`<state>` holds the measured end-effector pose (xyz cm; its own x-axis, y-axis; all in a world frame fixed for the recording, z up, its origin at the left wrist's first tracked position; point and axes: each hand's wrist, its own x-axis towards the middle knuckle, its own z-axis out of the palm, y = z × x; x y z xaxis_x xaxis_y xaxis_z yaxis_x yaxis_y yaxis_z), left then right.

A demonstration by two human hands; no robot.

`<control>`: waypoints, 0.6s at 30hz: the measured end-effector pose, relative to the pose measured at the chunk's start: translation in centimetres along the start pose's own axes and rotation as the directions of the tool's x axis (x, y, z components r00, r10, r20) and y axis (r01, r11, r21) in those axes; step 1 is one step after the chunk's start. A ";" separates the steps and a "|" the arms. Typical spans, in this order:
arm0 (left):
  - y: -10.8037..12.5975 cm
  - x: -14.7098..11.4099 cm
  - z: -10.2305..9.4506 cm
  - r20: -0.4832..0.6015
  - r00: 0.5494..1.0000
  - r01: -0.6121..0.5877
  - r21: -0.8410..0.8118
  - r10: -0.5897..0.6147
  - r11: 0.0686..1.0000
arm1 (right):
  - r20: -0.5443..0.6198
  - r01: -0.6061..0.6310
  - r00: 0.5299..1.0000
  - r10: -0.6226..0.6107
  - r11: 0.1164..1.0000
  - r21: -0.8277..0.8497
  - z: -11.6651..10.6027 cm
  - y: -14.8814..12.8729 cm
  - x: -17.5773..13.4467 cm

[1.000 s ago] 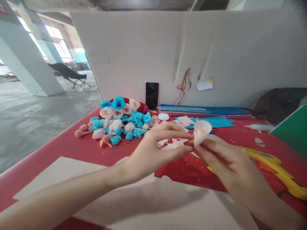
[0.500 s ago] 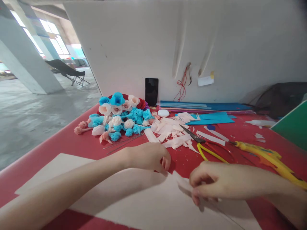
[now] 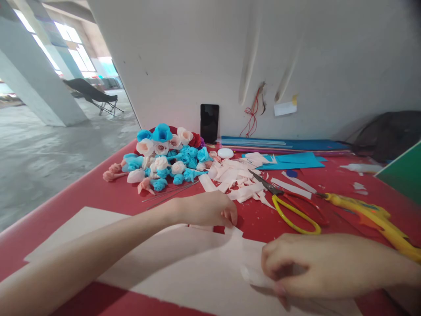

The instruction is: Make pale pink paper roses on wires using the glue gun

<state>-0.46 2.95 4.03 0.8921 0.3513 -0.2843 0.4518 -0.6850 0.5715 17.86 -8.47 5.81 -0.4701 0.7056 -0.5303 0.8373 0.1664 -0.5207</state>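
Observation:
My left hand [image 3: 212, 210] is closed, its fingertips pinching the top of a small pale pink paper piece [image 3: 234, 232]. Under my forearm and both hands lies a large pale pink paper sheet [image 3: 177, 267]. On the right, my right hand [image 3: 296, 267] is closed round a rolled pale paper petal [image 3: 255, 276], whose rounded end sticks out to the left. A thin wire seems to trail from below that hand; its far end is hard to make out. Scissors [image 3: 278, 193] with yellow and red handles lie just beyond my right hand.
Paper flowers [image 3: 177, 164] in blue, white and pink are heaped at the back left. Pale paper scraps [image 3: 235, 173] lie beside blue paper [image 3: 292, 161]. A yellow glue gun [image 3: 368, 213] rests at the right. A phone [image 3: 209, 123] leans on the white panel.
My right hand has moved down and slightly right with the paper petal, away from my left hand. The small paper piece now shows below my left fingertips, and the yellow scissor handle is uncovered.

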 end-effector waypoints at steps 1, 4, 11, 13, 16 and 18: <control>0.0 0.0 0.0 -0.002 1.000 -0.005 -0.003 0.005 1.000 | -0.005 -0.003 1.000 0.003 1.000 -0.006 0.0 -0.1 0.0; 0.0 -0.1 -0.2 -0.023 1.000 -0.012 -0.002 0.012 1.000 | -0.010 0.000 1.000 0.000 1.000 -0.014 -0.1 0.0 0.0; 0.1 -0.3 -0.4 -0.066 0.998 -0.009 -0.047 0.006 0.999 | -0.012 0.000 1.000 0.000 1.000 -0.022 0.1 0.2 -0.2; 0.0 -0.1 -0.2 -0.064 0.998 -0.004 -0.071 -0.001 0.997 | -0.021 0.011 1.000 -0.012 0.999 -0.030 0.0 0.2 -0.1; -0.1 0.2 0.2 -0.048 0.999 0.005 -0.100 -0.009 0.995 | -0.034 0.018 0.999 -0.019 0.999 -0.034 -0.1 0.3 0.1; -0.1 0.3 0.4 -0.049 0.999 0.010 -0.100 -0.015 0.995 | -0.039 0.009 0.999 -0.011 0.999 -0.037 -0.1 0.4 0.2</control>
<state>-0.19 2.87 3.56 0.8840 0.3922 -0.2543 0.4575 -0.6141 0.6431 18.10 -8.20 5.54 -0.4677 0.7303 -0.4980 0.8427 0.1983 -0.5006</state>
